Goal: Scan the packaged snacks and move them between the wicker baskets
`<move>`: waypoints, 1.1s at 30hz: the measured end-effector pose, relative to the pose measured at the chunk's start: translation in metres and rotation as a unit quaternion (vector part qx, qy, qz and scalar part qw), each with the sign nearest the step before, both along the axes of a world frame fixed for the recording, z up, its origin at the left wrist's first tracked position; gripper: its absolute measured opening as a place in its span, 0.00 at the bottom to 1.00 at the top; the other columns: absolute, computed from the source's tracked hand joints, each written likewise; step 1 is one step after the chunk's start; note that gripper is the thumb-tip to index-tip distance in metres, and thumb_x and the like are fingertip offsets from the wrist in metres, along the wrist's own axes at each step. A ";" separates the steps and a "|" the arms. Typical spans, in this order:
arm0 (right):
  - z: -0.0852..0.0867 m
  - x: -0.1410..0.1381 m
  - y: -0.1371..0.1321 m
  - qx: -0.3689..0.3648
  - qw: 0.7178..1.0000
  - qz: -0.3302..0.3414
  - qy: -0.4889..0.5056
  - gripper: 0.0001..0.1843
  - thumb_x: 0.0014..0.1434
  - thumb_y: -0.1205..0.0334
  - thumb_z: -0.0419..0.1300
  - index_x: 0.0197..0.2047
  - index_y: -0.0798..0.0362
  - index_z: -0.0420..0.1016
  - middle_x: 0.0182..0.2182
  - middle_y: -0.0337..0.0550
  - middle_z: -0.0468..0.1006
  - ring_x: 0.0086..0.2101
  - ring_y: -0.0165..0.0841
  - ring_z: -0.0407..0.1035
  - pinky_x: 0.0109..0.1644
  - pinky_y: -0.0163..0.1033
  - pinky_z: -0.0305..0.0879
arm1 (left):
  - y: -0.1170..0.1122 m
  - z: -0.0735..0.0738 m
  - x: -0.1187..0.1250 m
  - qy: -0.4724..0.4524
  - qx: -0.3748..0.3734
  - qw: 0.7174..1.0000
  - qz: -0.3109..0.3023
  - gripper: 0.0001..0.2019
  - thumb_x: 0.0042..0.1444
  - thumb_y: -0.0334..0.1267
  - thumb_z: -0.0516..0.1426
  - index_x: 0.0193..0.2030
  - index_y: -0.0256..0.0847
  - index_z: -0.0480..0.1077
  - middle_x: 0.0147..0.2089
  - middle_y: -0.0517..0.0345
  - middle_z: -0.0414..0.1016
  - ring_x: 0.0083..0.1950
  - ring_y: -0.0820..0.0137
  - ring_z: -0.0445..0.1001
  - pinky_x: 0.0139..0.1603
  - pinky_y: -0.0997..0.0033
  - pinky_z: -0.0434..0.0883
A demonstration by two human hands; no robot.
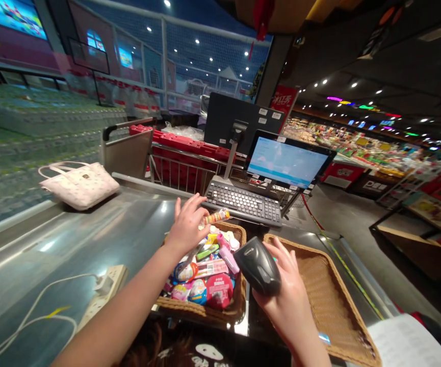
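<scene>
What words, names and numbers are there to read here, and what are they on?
"冰红茶", probably, on the red sign.
"DEE", as near as it reads, on the dark panel; its first letter is unclear.
Too small or blurred to read: the marks on the black scanner, round red pack, striped tube, lit screen, keyboard and dark monitor's stickers.
No number is clear enough to read.

A black scanner [259,266] sits tilted in the right hand [291,293], its head angled toward the filled wicker basket [199,309], while a slim yellow-and-orange tube [217,216] lies slanted at the left hand's [190,224] fingers above that basket's far rim.
</scene>
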State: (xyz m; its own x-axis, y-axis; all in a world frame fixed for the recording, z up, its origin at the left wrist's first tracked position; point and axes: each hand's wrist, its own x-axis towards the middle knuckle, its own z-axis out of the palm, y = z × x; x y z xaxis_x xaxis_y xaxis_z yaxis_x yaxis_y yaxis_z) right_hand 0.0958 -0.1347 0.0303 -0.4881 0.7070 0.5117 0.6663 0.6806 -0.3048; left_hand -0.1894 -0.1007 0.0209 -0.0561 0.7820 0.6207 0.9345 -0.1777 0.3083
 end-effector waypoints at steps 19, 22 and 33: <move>-0.015 -0.033 -0.004 -0.118 0.993 0.017 -0.008 0.24 0.53 0.67 0.59 0.54 0.51 0.73 0.58 0.52 0.70 0.67 0.55 0.51 0.68 0.74 0.41 | -0.022 -0.061 -0.023 -0.062 -0.094 0.993 0.044 0.03 0.52 0.34 0.58 0.35 0.42 0.70 0.63 0.47 0.69 0.69 0.52 0.61 0.68 0.30 0.50; -0.017 -0.035 -0.004 -0.128 0.992 0.017 -0.014 0.23 0.53 0.67 0.59 0.53 0.51 0.74 0.58 0.53 0.71 0.67 0.55 0.52 0.68 0.74 0.42 | -0.022 -0.061 -0.024 -0.055 -0.090 0.994 0.041 0.04 0.52 0.33 0.58 0.36 0.42 0.70 0.64 0.47 0.68 0.69 0.52 0.62 0.69 0.30 0.50; -0.014 -0.035 -0.005 -0.135 0.991 0.013 -0.014 0.21 0.53 0.65 0.60 0.52 0.51 0.74 0.57 0.51 0.72 0.67 0.54 0.53 0.68 0.73 0.42 | -0.019 -0.064 -0.025 -0.032 -0.070 0.996 0.038 0.03 0.54 0.33 0.58 0.36 0.42 0.69 0.63 0.46 0.69 0.69 0.52 0.62 0.69 0.30 0.50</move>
